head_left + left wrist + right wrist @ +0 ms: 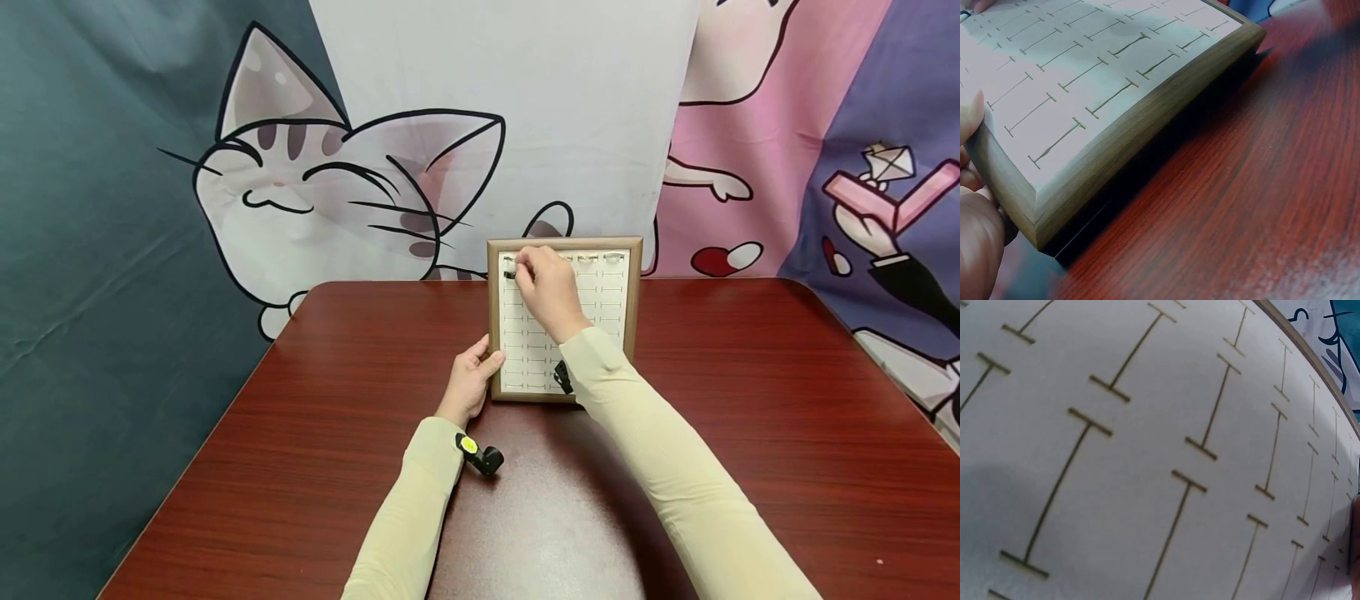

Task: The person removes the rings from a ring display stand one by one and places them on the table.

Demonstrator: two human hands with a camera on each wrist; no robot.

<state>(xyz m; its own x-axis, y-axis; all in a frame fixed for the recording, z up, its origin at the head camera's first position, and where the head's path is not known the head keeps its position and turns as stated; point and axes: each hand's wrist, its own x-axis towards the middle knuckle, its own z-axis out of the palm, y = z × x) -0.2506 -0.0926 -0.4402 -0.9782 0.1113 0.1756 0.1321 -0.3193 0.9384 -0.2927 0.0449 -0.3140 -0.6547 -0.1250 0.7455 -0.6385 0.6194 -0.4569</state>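
- Board, wood-framed, stands up on the tabletop, near the middle of its far edge.
- White panel inside the frame, marked with rows of I-shaped slots; small metallic pieces sit along the top row.
- Left hand grips the board's left edge near the lower corner, thumb on the front, fingers behind.
- Right hand is at the board's upper left corner, thumb and fingertips drawn together beside a small dark piece; I cannot tell whether they pinch it.
- Reddish-brown wood grain covers the tabletop, with a pale shine towards the near edge.
- Beyond the far edge hangs a cartoon backdrop: a smiling cat at left, pink and purple areas at right, a red-and-white capsule.
- Pale sleeves cover both arms; a black device on the left wrist bears a yellow sticker, its marks too small to read.
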